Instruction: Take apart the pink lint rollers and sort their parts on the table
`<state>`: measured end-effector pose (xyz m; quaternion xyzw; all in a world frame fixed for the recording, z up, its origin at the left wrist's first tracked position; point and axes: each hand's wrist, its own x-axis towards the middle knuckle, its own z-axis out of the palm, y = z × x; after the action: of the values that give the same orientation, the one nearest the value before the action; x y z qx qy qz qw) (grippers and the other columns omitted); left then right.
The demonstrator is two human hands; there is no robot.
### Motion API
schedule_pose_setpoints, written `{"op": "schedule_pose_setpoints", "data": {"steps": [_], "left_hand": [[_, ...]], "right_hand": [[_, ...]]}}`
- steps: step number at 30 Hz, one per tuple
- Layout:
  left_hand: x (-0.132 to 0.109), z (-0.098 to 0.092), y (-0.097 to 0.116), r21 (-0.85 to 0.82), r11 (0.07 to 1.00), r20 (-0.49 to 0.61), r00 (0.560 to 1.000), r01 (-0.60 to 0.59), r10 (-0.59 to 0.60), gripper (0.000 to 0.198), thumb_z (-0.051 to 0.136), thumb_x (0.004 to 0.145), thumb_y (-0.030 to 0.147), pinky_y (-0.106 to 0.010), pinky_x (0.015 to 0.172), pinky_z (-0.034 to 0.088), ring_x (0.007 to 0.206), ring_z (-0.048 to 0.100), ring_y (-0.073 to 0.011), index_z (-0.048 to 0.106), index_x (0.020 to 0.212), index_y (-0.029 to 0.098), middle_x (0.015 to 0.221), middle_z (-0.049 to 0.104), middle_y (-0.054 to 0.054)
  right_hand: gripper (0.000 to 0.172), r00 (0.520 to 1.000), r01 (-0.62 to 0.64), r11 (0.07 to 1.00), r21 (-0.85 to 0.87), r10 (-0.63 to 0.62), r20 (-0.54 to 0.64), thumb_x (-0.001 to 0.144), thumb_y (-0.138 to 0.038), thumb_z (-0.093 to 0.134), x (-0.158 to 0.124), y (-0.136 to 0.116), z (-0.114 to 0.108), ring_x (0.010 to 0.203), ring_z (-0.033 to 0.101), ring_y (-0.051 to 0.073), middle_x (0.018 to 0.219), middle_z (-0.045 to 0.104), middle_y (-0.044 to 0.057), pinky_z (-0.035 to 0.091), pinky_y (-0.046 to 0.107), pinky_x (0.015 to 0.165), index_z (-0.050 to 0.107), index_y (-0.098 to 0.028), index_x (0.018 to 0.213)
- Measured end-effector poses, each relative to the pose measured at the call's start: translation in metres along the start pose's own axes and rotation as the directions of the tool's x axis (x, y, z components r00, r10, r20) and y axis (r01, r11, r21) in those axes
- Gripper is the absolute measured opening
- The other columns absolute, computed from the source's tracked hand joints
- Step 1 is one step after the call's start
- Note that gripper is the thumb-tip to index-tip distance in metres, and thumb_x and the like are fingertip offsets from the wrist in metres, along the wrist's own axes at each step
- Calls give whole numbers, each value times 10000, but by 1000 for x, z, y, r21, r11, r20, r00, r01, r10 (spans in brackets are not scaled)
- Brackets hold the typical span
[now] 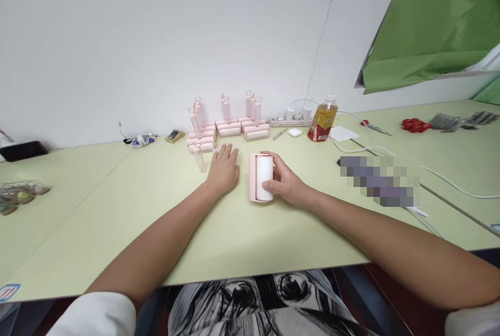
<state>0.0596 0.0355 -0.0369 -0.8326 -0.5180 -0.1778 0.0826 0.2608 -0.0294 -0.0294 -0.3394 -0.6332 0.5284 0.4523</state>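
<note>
In the head view, my right hand (289,184) grips a pink lint roller head (264,178) with a white paper roll, held on end above the table. Its thumb presses on the white roll and its fingers wrap behind. My left hand (223,170) lies palm down with fingers stretched out, to the left of the roller. Some pale, see-through piece (238,152) shows at its fingertips, mostly hidden. Just left of that hand is a translucent pink handle (200,160). Behind both hands, several pink lint rollers (255,131) are lined up with their handles standing upright.
Along the wall are a power strip (291,121) with chargers, a drink bottle (323,120) and a small white box (295,132). Scissors (375,127) and white cables (457,190) lie on the right. A black phone-like object (23,151) and egg-like items in plastic (23,195) are on the left.
</note>
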Motion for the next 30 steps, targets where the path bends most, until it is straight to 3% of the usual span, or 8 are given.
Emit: {"op": "schedule_pose_setpoints", "data": {"steps": [7,9,12,15,17,22,26,30], "left_hand": [[-1,-23,3,-106,991,-191,980,-81,60,383,455,865,150,-436,1008,430,1165,543,-279,583,1226,138,1256,592,-140],[-9,-40,-7,-81,996,-345,939,-42,11,352,500,851,198,-449,989,429,1114,541,-287,605,1183,152,1186,586,-141],[-16,-61,-33,-99,980,-501,842,175,-200,494,592,799,287,-491,1004,402,1173,478,-336,536,1261,123,1198,522,-179],[-17,-63,-60,-187,934,-394,847,305,-356,800,652,757,426,-486,930,455,1195,465,-360,341,1435,137,1296,450,-201],[-14,-57,-72,-223,915,-296,870,337,-393,843,629,774,471,-454,855,487,1157,508,-353,273,1479,178,1354,425,-198],[-7,-44,-82,-279,895,-183,896,348,-405,536,534,855,422,-378,765,475,882,625,-279,459,1348,226,1058,645,-106],[-6,-45,-83,-363,863,-203,874,352,-442,383,582,827,381,-323,665,451,699,607,-217,534,1176,230,835,648,-40],[-8,-50,-70,-695,674,-202,831,251,-518,291,605,804,388,-266,528,439,527,571,-141,454,996,229,759,616,11]], "right_hand": [[649,994,-26,993,113,38,-107,699,-279,678,4,-2,-6,794,554,166,881,565,-24,471,284,661,366,-283,1268],[612,989,-61,987,146,80,-126,708,-294,671,4,-2,-7,770,558,156,877,565,-31,468,270,631,386,-294,1249],[547,984,-93,981,168,117,-138,724,-319,663,5,-2,-6,756,559,149,863,565,-36,467,263,617,417,-291,1212],[542,984,-105,982,159,126,-128,725,-335,671,4,-2,-5,769,565,155,859,569,-33,474,274,627,421,-281,1203],[561,985,-111,983,147,128,-113,722,-339,680,4,-3,-5,775,568,159,864,571,-30,477,282,631,412,-277,1211],[583,982,-130,984,119,144,-120,719,-338,688,4,-5,-5,729,557,156,828,565,-36,468,282,606,397,-274,1220],[587,981,-133,982,134,150,-121,705,-322,703,4,-3,-6,729,560,153,823,566,-41,471,276,609,415,-281,1214],[499,972,-152,947,284,196,-132,667,-287,705,4,-2,-6,739,573,160,831,586,-33,482,284,629,499,-266,1121]]}}
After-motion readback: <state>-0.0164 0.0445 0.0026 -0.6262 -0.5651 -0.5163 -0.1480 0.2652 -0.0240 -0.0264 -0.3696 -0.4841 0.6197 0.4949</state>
